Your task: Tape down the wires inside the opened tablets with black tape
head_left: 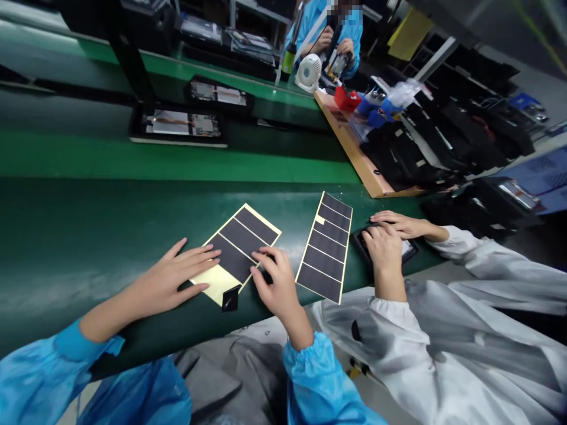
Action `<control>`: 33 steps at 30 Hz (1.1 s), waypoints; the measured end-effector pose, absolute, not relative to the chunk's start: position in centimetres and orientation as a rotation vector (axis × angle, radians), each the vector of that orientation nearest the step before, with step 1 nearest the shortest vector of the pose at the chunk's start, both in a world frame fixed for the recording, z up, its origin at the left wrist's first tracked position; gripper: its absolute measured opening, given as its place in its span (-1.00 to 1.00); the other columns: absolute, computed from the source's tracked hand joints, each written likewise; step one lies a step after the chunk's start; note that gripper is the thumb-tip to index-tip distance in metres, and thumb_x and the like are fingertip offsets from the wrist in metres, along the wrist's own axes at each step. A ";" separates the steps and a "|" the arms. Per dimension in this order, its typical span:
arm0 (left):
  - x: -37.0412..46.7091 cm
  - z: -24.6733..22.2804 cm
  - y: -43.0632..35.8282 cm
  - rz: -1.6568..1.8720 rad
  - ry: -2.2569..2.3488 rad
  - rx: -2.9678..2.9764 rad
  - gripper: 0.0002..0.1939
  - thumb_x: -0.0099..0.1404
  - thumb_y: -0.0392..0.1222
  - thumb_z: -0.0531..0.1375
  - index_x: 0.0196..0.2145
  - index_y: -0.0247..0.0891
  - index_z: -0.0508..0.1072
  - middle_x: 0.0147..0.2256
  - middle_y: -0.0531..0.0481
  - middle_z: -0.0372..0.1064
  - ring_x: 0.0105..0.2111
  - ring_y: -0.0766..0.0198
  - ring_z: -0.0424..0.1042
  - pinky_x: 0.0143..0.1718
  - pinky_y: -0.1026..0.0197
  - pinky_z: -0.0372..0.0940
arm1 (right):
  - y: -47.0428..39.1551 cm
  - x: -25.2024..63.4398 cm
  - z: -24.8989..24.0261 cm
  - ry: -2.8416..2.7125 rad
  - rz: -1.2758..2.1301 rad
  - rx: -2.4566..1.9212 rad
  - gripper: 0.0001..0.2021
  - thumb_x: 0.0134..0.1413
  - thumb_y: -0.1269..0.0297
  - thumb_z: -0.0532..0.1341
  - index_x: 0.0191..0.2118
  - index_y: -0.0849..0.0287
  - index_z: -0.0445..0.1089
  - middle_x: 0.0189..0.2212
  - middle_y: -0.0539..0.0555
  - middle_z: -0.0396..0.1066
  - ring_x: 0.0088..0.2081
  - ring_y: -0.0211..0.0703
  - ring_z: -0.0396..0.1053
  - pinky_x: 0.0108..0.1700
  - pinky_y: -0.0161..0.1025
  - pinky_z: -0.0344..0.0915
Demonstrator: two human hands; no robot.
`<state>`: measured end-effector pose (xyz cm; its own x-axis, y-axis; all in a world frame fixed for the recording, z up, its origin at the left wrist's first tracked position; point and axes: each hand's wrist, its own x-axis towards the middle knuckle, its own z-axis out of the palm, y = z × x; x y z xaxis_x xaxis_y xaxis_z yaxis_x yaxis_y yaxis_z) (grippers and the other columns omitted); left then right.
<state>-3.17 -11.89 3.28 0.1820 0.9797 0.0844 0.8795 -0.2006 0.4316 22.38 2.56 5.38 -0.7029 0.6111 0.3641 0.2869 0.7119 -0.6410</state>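
Note:
A yellow-backed sheet with black rectangular stickers (243,239) lies tilted on the green bench. My left hand (170,276) rests flat with spread fingers on the sheet's left side, next to its bare yellow part. At the sheet's right edge is my right hand (275,280), its fingers bent and apart, the fingertips near a black sticker. A small black piece (230,299) sits at the sheet's lower corner, between my two hands. To the right lies a second sheet of black stickers (326,251), touched by neither hand.
On the right, a person in white sleeves has both hands (385,245) on a black device (410,251). Open devices in black trays (186,125) stand on the belt behind. A wooden board (354,159) carries bins and black parts. Across the bench, another person in blue works beside a fan (309,72).

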 end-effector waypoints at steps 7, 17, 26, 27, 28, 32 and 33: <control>-3.3 3.0 -11.4 0.549 1.783 2.093 -0.41 0.52 0.23 -0.01 0.35 -0.05 0.31 0.34 -0.08 0.23 0.36 -0.10 0.19 0.40 -0.45 -0.16 | -1.5 24.1 6.2 -2.577 0.831 -0.282 -0.77 0.31 0.28 0.25 0.04 0.15 0.47 -0.14 0.20 0.49 -0.14 0.00 0.42 -0.13 -0.05 0.44; -3.3 2.9 -11.1 0.556 1.769 2.061 -0.37 0.51 0.29 -0.06 0.33 -0.08 0.32 0.34 -0.10 0.23 0.38 -0.08 0.15 0.41 -0.45 -0.23 | -1.5 23.7 4.7 -2.597 0.565 -0.211 -0.86 0.38 0.43 0.16 -0.11 0.21 0.49 -0.20 0.22 0.52 -0.19 -0.05 0.41 -0.15 -0.10 0.45; -3.3 2.6 -11.2 0.564 1.710 2.125 -0.41 0.52 0.22 -0.02 0.36 -0.07 0.27 0.34 -0.06 0.24 0.40 -0.03 0.12 0.44 -0.35 -0.28 | -1.4 25.1 4.8 -2.636 0.615 -0.016 -0.64 0.27 0.11 0.32 0.05 0.24 0.44 -0.01 0.35 0.51 0.04 0.11 0.45 0.02 0.04 0.49; -3.2 2.6 -11.2 0.556 1.700 2.131 -0.41 0.52 0.22 -0.02 0.36 -0.07 0.28 0.34 -0.06 0.24 0.40 -0.03 0.11 0.44 -0.35 -0.28 | -1.6 25.3 4.8 -2.649 0.595 -0.018 -0.64 0.27 0.11 0.32 0.06 0.23 0.44 0.01 0.35 0.51 0.06 0.11 0.45 0.03 0.05 0.50; -3.2 2.6 -11.2 0.553 1.695 2.133 -0.41 0.53 0.22 -0.03 0.35 -0.06 0.28 0.34 -0.06 0.23 0.40 -0.04 0.11 0.44 -0.35 -0.28 | -1.7 25.4 4.8 -2.662 0.566 -0.021 -0.68 0.29 0.14 0.32 0.05 0.22 0.45 0.01 0.34 0.51 0.06 0.10 0.45 0.03 0.04 0.50; -3.2 2.7 -11.1 0.560 1.682 2.135 -0.40 0.52 0.26 -0.06 0.34 -0.04 0.30 0.34 -0.06 0.23 0.39 -0.04 0.12 0.44 -0.35 -0.30 | -2.6 25.4 4.8 -2.673 0.411 0.013 -0.86 0.34 0.29 0.27 -0.07 0.20 0.51 -0.07 0.27 0.58 -0.01 0.02 0.51 -0.04 -0.05 0.54; -3.3 2.7 -11.1 0.563 1.677 2.135 -0.40 0.52 0.26 -0.07 0.34 -0.04 0.31 0.34 -0.06 0.23 0.39 -0.04 0.13 0.44 -0.35 -0.30 | -2.7 25.4 4.8 -2.668 0.370 0.037 -0.89 0.34 0.32 0.27 -0.11 0.20 0.51 -0.09 0.25 0.59 -0.04 0.01 0.53 -0.07 -0.07 0.55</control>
<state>-3.26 -11.07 2.71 0.2133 0.9734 0.0840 0.8272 -0.2257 0.5146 25.40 -2.74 4.77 -0.9009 0.0337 0.4328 -0.0852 0.9638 -0.2525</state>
